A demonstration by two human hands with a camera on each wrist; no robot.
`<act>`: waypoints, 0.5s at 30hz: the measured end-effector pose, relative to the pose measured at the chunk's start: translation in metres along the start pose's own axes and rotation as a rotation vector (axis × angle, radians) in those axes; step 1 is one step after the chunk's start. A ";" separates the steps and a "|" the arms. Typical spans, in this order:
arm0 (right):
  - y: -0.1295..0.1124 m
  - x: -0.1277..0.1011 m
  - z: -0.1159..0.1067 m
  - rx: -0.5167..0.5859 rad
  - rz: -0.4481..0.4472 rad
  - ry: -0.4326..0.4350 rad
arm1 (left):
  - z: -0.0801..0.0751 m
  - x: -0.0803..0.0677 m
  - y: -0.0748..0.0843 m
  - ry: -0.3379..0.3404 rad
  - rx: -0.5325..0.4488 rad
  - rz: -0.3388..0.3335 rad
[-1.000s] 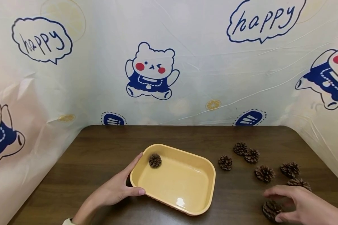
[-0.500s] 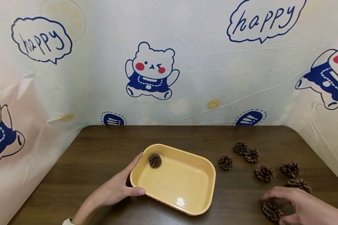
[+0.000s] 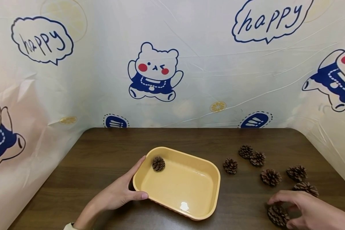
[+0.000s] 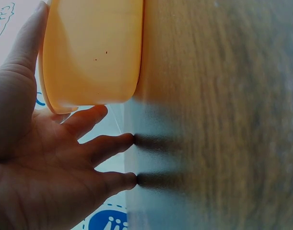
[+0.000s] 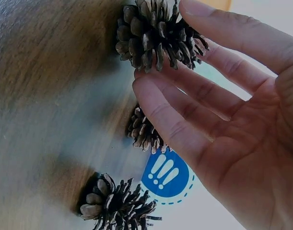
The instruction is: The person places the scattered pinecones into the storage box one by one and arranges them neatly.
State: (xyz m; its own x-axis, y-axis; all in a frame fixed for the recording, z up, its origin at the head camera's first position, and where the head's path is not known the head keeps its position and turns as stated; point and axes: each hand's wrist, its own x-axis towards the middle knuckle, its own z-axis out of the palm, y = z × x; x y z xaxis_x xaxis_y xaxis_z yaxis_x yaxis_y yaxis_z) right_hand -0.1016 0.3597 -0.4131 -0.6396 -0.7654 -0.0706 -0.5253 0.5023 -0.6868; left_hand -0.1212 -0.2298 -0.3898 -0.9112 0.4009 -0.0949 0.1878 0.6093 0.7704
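My left hand holds the left end of a yellow rectangular box, thumb on the near side, index finger on the far side. In the left wrist view the lower fingers are spread beyond the box wall. Inside the box, near its far left corner, sits one pine cone. At front right, my right hand grips another pine cone on the table, fingers on its far side and thumb on the near side. The right wrist view shows this pine cone between thumb and fingertips.
Several other pine cones lie right of the box, one nearest it and another just beyond my right hand. The dark wooden table ends at a printed curtain behind and at both sides.
My right thumb has drawn back slightly to the right along the cone's near side. The cone, the box and my left hand have stayed in place.
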 end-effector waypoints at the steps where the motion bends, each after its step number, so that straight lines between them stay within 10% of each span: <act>1: 0.000 0.000 0.000 0.016 0.007 -0.006 | 0.000 0.000 0.000 0.000 0.000 0.000; 15: -0.002 0.002 -0.001 0.031 0.045 -0.030 | 0.000 0.000 0.000 0.008 0.020 0.007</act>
State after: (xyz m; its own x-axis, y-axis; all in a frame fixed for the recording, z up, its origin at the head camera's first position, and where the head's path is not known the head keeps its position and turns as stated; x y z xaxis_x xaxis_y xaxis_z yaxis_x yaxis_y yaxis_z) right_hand -0.1029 0.3574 -0.4111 -0.6452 -0.7540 -0.1231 -0.4784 0.5244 -0.7043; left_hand -0.1212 -0.2300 -0.3900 -0.9125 0.4002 -0.0846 0.2016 0.6198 0.7584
